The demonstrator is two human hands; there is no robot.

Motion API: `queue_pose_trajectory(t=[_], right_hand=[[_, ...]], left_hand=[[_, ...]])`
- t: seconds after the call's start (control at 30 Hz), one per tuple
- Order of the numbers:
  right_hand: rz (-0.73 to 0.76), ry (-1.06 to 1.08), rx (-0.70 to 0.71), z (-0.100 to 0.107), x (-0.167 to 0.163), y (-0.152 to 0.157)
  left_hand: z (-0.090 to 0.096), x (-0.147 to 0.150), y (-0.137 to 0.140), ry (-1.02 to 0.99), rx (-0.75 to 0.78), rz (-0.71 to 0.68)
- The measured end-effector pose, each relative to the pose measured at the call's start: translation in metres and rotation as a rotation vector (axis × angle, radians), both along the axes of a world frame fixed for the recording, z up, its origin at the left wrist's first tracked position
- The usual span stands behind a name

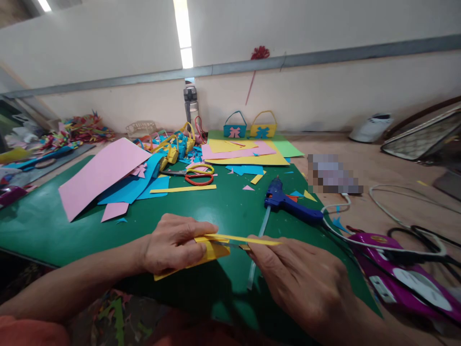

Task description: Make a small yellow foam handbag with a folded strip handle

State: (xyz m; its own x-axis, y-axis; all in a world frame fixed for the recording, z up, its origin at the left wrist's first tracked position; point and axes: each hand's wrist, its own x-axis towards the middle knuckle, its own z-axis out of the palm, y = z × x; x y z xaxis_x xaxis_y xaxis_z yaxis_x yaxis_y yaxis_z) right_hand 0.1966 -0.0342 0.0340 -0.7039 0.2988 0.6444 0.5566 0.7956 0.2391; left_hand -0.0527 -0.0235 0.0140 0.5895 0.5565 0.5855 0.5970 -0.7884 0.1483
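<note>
My left hand [176, 242] is closed on a folded piece of yellow paper [216, 251], thumb and forefinger pinching its top edge. A narrow yellow strip runs along that edge to the right, over my right hand's knuckles. My right hand [302, 274] is closed on a slim metal tool [237, 245], whose thin grey end reaches into the yellow paper; its kind is mostly hidden by the fingers. Past my right hand lies a blue glue gun [293, 204] with a clear glue stick [265, 222] in it, its lower end near my fingers.
On the green mat [201, 206] lie scissors [198, 175], a yellow strip [183, 189], a pink sheet [104, 175] and blue sheets [126, 187]. Small paper bags [235, 130] stand at the back. A purple power strip [406, 278] with cables is at right.
</note>
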Motion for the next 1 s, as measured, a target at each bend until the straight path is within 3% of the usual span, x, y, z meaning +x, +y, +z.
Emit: queue_pose_trajectory(t=[0.3,0.67,1.0], right_hand=[[-0.063,0.042,0.003,-0.002,-0.005,-0.003],[-0.095,0.067,0.031,-0.001,-0.007,-0.006],[-0.119,0.069,0.009,-0.001,-0.007,-0.005]], left_hand=[[0.016,0.006,-0.002,0.062,0.012,-0.024],[0.017,0.008,0.0,0.037,0.258,-0.13],[0.015,0.007,0.001,0.026,0.16,-0.113]])
